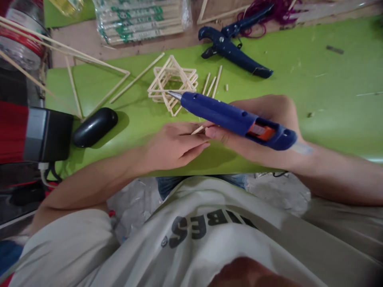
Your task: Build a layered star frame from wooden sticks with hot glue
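Note:
My right hand (263,127) is closed round a blue glue gun (230,117) with an orange trigger, its metal nozzle pointing left toward a small frame of thin wooden sticks (173,83) on the green table (329,87). My left hand (173,145) lies just left of the right one, fingers pinched on a short wooden stick (197,130) that the right fingertips also touch. Both hands hover near the table's front edge.
Blue cutting pliers (233,48) lie at the back. Loose short sticks (212,83) rest beside the frame, long sticks (98,63) at left. A black oval case (95,126) and a red-black box (32,131) sit left. A pack of sticks (140,20) lies behind.

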`<state>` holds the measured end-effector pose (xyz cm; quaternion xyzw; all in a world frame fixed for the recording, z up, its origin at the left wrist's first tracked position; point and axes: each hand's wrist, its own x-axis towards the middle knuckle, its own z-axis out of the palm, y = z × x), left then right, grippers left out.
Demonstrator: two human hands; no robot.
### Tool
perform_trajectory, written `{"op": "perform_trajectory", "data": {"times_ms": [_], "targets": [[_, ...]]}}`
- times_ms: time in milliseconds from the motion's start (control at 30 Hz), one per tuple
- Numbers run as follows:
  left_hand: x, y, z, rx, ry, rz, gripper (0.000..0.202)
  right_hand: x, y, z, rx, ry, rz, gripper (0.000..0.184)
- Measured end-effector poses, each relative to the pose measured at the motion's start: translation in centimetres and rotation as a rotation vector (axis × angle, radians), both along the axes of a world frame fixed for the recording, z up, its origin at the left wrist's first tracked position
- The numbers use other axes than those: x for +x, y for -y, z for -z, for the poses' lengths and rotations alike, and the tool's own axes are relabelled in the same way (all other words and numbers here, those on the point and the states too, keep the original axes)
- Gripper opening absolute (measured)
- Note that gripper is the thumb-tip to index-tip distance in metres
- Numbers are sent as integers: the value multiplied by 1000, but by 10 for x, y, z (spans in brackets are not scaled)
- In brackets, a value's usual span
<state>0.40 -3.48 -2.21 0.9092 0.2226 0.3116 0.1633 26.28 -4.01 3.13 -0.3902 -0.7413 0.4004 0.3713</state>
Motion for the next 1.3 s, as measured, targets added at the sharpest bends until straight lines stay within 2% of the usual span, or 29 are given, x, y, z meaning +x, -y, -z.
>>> {"op": "perform_trajectory", "data": {"times_ms": [133,333,467,700,1000,1100,1200,1300], "targets": [[0,-1,3,103,1,-16,14,-2,1,3,50,43,4,31],[1,3,6,123,-51,-72,26,0,4,14,119,25,10,11],[1,6,10,85,-121,-121,25,0,3,16,114,53,-11,11],[3,5,2,126,-88,-40,32,-2,0,11,207,35,-93,11],[2,6,4,41,-20,-12,22,-2,3,9,101,80,12,17],[2,9,4,-62,23,-2,20,-2,3,11,86,93,50,19],[6,13,5,-253,195,-10,9,-4,3,11,51,54,80,22],[9,15,8,-543,386,8,27,-4,4,11,-10,44,110,22]]}}
